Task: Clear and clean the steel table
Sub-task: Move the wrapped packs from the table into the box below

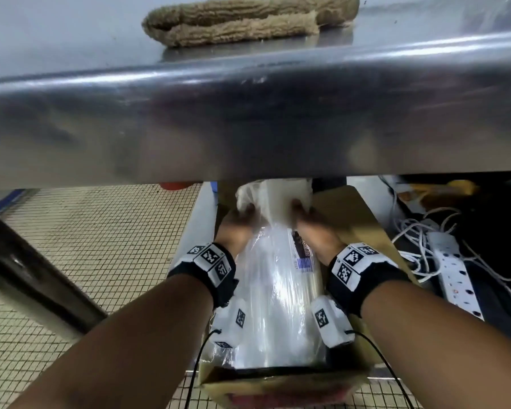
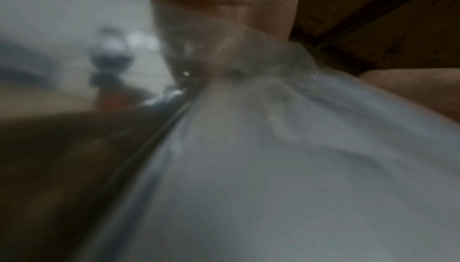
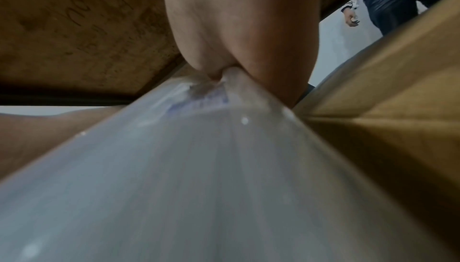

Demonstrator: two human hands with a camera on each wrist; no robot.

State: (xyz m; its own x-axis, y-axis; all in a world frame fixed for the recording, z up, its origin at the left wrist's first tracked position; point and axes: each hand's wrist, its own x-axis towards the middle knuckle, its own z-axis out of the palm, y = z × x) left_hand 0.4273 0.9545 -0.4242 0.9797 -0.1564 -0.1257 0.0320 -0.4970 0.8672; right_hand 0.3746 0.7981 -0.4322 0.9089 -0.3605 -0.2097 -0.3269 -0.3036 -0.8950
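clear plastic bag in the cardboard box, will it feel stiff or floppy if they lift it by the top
The clear plastic bag probably lifts floppy at the top: the film bunches where the left hand and right hand pinch it. Lower down it looks taut and tube-shaped, so the contents may keep it fairly rigid. The glossy film could slip. It lies in the brown cardboard box.

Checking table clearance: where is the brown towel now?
Head view, top centre: the crumpled brown towel lies on the steel table, behind its front edge, away from both hands.

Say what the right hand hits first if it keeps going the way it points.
The right hand already grips the plastic pack; straight on lies the pack's bunched end, then dark space under the table. Depth there is unclear.
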